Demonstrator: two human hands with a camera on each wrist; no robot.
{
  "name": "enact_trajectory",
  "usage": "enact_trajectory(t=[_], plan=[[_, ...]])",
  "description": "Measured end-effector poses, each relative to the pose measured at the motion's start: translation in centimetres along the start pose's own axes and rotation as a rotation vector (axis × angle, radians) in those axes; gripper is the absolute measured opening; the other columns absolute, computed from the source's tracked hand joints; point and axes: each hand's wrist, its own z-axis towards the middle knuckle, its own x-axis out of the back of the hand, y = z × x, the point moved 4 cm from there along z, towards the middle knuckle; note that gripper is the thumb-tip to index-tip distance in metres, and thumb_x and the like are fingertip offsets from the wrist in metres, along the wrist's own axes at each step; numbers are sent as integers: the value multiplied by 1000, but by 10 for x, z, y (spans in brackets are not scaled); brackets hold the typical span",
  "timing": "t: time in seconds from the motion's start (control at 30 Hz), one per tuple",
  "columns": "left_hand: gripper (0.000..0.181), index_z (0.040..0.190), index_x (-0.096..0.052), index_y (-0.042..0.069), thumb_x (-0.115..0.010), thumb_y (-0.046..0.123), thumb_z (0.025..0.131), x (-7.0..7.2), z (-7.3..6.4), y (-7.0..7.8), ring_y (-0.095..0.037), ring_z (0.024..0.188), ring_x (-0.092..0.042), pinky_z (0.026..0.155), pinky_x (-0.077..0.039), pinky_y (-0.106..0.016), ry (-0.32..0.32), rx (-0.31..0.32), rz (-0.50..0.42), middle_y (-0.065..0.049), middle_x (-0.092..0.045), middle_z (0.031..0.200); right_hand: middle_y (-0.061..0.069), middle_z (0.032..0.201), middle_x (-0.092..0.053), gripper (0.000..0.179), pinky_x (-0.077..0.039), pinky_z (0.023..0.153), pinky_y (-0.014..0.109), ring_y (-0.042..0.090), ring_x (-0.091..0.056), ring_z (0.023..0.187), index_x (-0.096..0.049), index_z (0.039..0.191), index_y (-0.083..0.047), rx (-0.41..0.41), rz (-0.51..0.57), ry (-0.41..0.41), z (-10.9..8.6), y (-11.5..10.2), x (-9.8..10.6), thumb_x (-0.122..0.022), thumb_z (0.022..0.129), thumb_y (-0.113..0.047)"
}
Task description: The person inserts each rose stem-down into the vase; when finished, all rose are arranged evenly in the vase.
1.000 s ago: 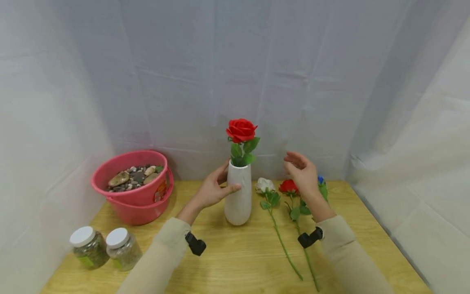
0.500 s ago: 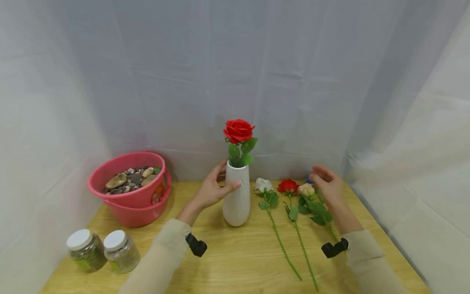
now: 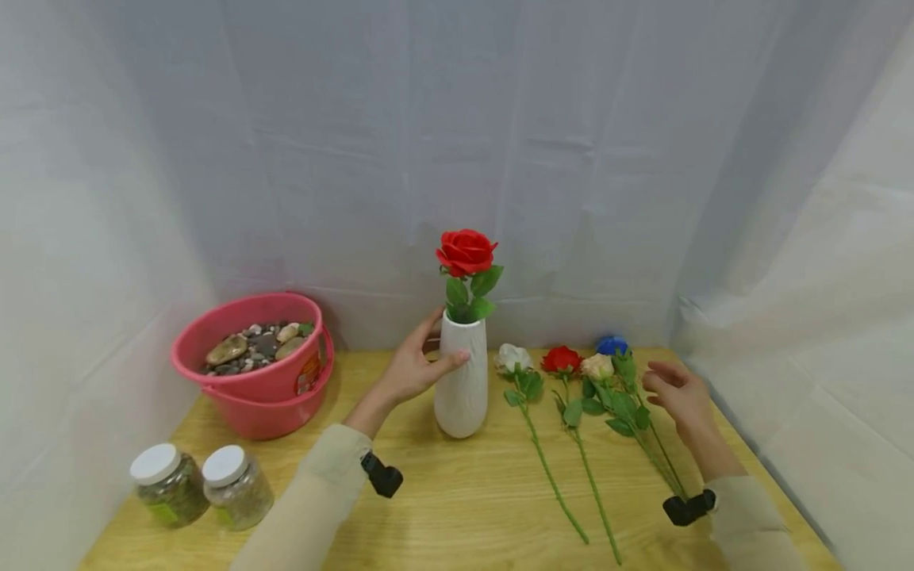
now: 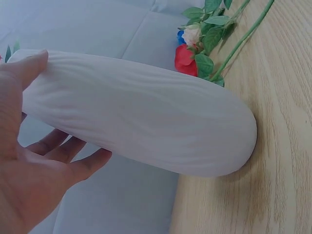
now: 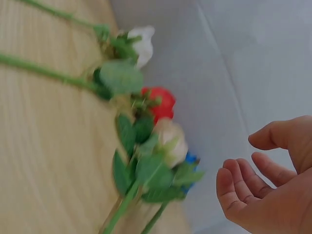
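Observation:
My left hand [image 3: 414,366] grips a white ribbed vase [image 3: 461,388] near its neck, thumb across the front and fingers behind. The vase stands upright on the table; a red rose [image 3: 466,252] with green leaves rises from its mouth. In the left wrist view the vase [image 4: 141,114] fills the middle. My right hand [image 3: 681,396] hovers at the right, fingers loosely bent and holding nothing. Nearest to it lie a blue rose [image 3: 612,345] and a cream rose [image 3: 597,366]. Left of those lie another red rose [image 3: 562,360] and a white rose [image 3: 513,358].
At the left stands a pink bucket [image 3: 267,408] holding stones [image 3: 250,349]. Two white-lidded jars [image 3: 170,488] sit in front of it. A pale sheet [image 3: 357,159] hangs behind the wooden table [image 3: 457,507] and along both sides.
My right hand has moved right and lower, away from the vase and past the lying roses, uncovering the cream and blue ones. The left hand keeps its hold on the vase.

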Motion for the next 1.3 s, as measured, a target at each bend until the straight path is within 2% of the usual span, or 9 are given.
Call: enact_trajectory(t=[0.3,0.57,0.77,0.97,1.3], plan=[[91,170,-22,17,-77,27,98,1,0,0,-43,138,-56,109,-52,-60,2,5,0,-22,-50,157,-17,104,-66,55,-62,82,24,-6,-65,87,-46,149,13,-36,-91,-51,1,38,23,-62,106,-18],[90,170,-23,17,-77,26,98,0,1,0,-45,139,-55,110,-51,-59,-1,2,-7,-22,-52,156,10,122,-71,60,-64,87,32,-2,-69,89,-39,151,19,-86,-128,-153,-5,63,33,-60,107,-16],[89,169,-24,18,-77,26,98,0,1,-1,-45,138,-56,110,-52,-60,0,-3,-13,-22,-52,157,9,112,-77,62,-64,80,31,8,-75,84,-38,151,19,-133,-143,-191,-8,76,35,-62,106,-15],[90,169,-24,18,-77,29,98,-1,0,-2,-44,139,-56,110,-51,-60,-4,4,-16,-23,-50,158,24,121,-73,59,-64,79,31,15,-76,88,-44,147,20,-132,-193,-209,-11,78,30,-65,103,-13],[90,170,-23,20,-77,25,98,0,-1,-1,-43,140,-55,111,-51,-59,-8,10,-15,-22,-50,158,18,112,-77,56,-64,78,30,14,-74,87,-50,143,19,-144,-232,-230,-7,79,24,-69,99,-11]])
